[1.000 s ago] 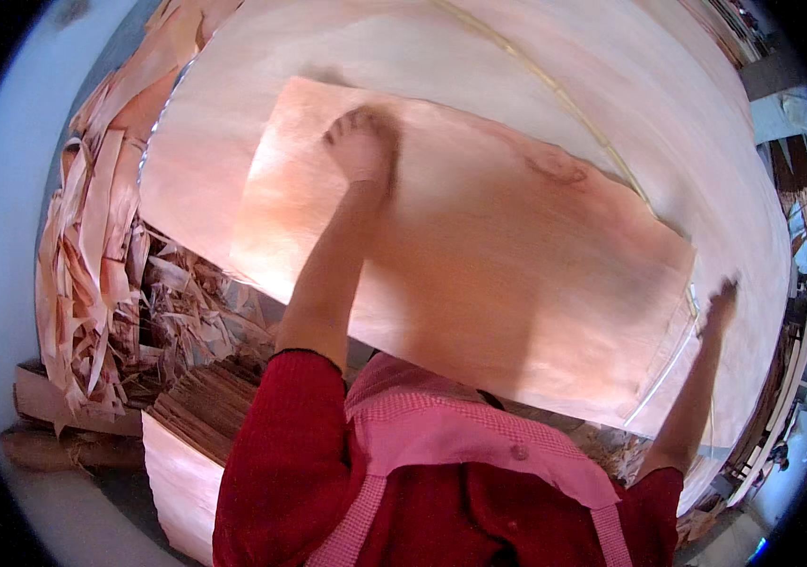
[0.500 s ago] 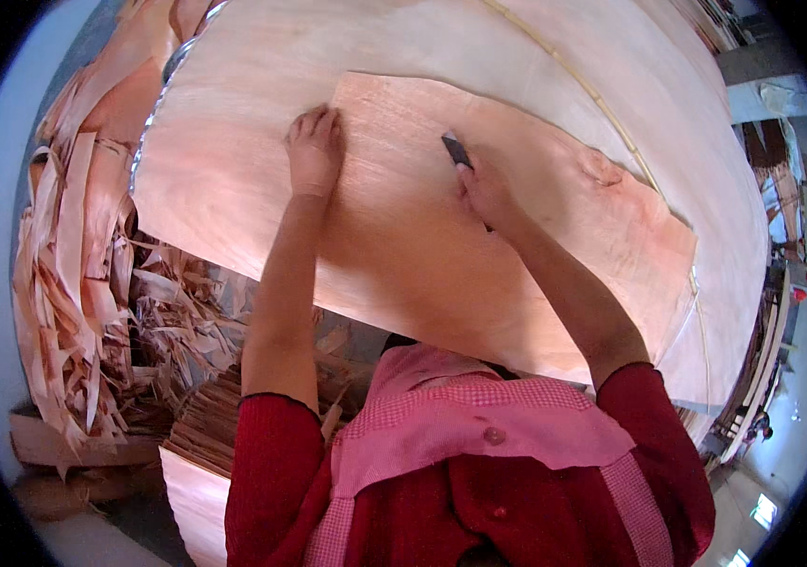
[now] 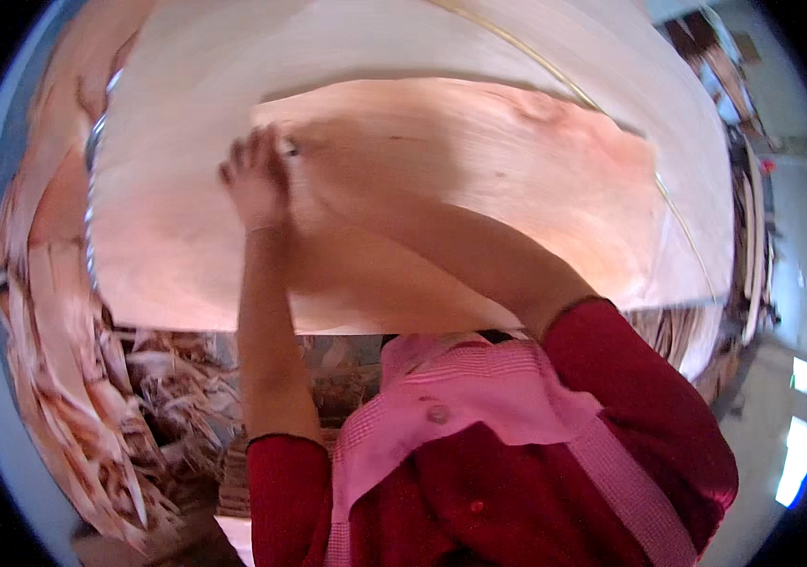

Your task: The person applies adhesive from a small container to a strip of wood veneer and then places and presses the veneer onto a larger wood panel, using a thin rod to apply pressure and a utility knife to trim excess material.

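A pinkish-tan wood veneer sheet [image 3: 536,198] with a wavy far edge lies over a larger pale sheet [image 3: 177,113]. At the upper sheet's left end, my left hand [image 3: 258,180] rests with its fingers spread and is open. My right hand [image 3: 314,187] is close beside it, its arm stretched left across the sheet; motion smears its fingers. It is closed on a knife [image 3: 289,146], of which only a small tip shows near my left fingers. The earlier view shows this knife's dark body and pale blade more plainly.
A thin bent cane-like strip [image 3: 545,61] crosses the pale sheet's far side. Torn veneer scraps [image 3: 54,359] heap up along the left, and more scraps [image 3: 177,387] lie below the near edge. Stacked sheets [image 3: 668,335] show at the near right.
My right hand has swept left with the knife, from the sheet's middle to beside my left hand. The view has shifted, and the sheet's near edge now appears more level.
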A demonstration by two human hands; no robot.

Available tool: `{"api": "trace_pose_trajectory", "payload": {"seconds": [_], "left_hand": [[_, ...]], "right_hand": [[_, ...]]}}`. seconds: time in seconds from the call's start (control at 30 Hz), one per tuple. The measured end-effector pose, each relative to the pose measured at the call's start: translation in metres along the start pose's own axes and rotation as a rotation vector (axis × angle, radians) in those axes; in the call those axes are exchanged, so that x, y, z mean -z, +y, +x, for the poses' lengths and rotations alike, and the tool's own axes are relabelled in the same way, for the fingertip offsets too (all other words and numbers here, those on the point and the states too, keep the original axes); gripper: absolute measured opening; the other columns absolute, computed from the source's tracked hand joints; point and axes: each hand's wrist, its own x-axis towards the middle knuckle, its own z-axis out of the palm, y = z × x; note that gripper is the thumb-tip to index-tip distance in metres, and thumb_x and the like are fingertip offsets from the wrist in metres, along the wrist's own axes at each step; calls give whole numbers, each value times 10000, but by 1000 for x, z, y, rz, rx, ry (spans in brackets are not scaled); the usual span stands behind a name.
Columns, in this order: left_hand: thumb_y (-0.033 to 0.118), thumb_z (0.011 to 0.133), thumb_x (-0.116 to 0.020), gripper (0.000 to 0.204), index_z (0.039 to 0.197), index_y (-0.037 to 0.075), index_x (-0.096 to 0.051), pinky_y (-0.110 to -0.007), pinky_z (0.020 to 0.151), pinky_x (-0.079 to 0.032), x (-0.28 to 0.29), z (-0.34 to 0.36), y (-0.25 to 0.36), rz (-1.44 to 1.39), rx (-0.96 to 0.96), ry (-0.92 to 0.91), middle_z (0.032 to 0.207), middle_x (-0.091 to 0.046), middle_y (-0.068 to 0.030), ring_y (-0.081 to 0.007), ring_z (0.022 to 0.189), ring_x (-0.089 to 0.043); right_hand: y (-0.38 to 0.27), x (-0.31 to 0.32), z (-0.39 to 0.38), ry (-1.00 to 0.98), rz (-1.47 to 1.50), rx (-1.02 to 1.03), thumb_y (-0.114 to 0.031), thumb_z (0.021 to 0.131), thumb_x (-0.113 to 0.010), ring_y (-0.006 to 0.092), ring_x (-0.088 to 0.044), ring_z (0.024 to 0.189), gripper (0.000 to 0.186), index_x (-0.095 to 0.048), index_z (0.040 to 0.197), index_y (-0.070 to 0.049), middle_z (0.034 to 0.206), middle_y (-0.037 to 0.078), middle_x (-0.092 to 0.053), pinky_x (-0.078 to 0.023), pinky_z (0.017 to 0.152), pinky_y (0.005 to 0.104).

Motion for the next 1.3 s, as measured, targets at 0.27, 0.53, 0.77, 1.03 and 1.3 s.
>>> {"api": "trace_pose_trajectory", "payload": {"seconds": [0.27,0.53,0.77,1.03,1.3], "left_hand": [[355,861,-439,381,1233,269,-432,-476,997,-201,2,-1,6,54,63,-115,1318,-363,51,-222,1239,-287],[266,875,-403,325,1182,184,-471,-466,981,-247,13,4,16,184,-82,-4,1272,-420,-43,-264,1187,-365],[277,869,-453,356,1152,61,-461,-407,958,-298,-4,-21,118,-494,26,17,1226,-446,-138,-325,1124,-408],[228,829,-526,398,1161,32,-430,-428,958,-300,-9,-33,134,-117,-76,99,1203,-460,-146,-318,1124,-410],[216,864,-480,342,1130,3,-460,-414,984,-284,-12,-29,135,-42,-102,57,1199,-459,-164,-326,1146,-384]], "right_hand": [[16,-8,-32,-129,-239,-5,-154,834,-420,342,-545,889,293,-445,1108,-54,981,193,-543,-438,745,445],[70,19,-110,-164,-333,48,-137,822,-423,336,-568,879,350,-420,1169,-93,1020,165,-551,-464,732,438],[92,35,-123,-197,-398,98,-123,811,-426,330,-588,871,413,-399,1223,-128,1055,140,-558,-486,720,432],[263,138,-232,-24,-263,163,-124,806,-461,247,-566,933,346,-503,1145,-176,1119,63,-542,-493,684,376],[391,212,-285,-124,-448,194,-89,797,-448,260,-595,870,336,-523,1105,-197,1090,44,-554,-503,679,376]]}}
